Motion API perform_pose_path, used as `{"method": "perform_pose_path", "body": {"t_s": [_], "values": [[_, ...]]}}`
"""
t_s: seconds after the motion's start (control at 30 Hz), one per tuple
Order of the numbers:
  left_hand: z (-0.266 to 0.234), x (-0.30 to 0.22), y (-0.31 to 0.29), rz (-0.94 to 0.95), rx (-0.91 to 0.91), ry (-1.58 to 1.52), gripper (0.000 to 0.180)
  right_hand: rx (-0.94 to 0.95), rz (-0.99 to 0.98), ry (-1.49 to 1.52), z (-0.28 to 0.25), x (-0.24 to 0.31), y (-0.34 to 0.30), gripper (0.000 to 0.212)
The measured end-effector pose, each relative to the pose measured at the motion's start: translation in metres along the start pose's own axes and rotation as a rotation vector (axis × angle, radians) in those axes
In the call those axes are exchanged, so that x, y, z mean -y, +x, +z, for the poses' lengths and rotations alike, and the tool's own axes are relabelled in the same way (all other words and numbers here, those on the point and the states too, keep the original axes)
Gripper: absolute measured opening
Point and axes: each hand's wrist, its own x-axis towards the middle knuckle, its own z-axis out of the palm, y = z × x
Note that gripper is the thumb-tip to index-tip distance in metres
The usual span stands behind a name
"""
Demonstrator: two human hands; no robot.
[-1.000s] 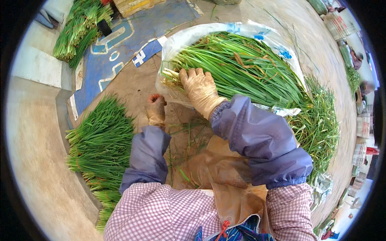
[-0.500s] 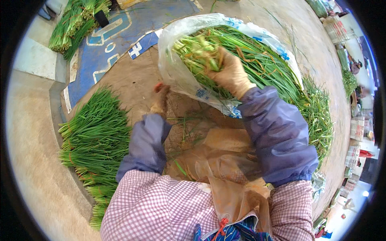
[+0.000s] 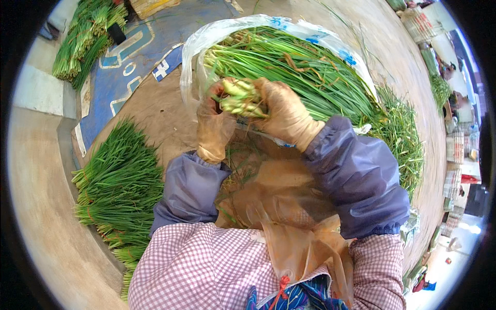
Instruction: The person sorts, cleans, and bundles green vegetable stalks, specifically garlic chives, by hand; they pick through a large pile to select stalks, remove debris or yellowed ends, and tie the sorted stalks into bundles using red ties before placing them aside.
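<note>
In front of me, both hands are together at a small bunch of green chives (image 3: 242, 98) with pale, thick stem ends. My right hand (image 3: 289, 111), in a tan glove, is closed round the bunch from the right. My left hand (image 3: 214, 121), gloved too and dark at the fingertips, grips the stem ends from the left. Just beyond them lies a large heap of loose chives (image 3: 305, 72) in an open clear plastic bag (image 3: 194, 57). Some brown, withered leaves lie among the green. The tips of the held bunch are hidden behind my right hand.
Tied chive bundles (image 3: 119, 181) lie in a row at my left. More bundles (image 3: 90, 39) are at the far left, by a blue printed sheet (image 3: 129, 54). Discarded leaves (image 3: 400, 134) are piled at the right. A brown plastic apron (image 3: 289, 206) covers my lap.
My right hand has drawn a handful of chives from the bag toward me. My left hand has moved up to meet it and now holds the stem ends. The view has shifted slightly.
</note>
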Motion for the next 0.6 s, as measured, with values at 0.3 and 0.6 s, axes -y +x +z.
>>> {"method": "perform_pose_path", "body": {"t_s": [0.3,0.6], "values": [[0.014,-0.03,-0.013,0.416,-0.023,0.342,0.029,0.028,0.259,1.453,0.027,-0.016,-0.006,0.05],[0.026,0.007,0.043,0.614,0.208,0.928,0.03,-0.573,0.06,0.798,-0.057,-0.021,-0.054,0.032]]}}
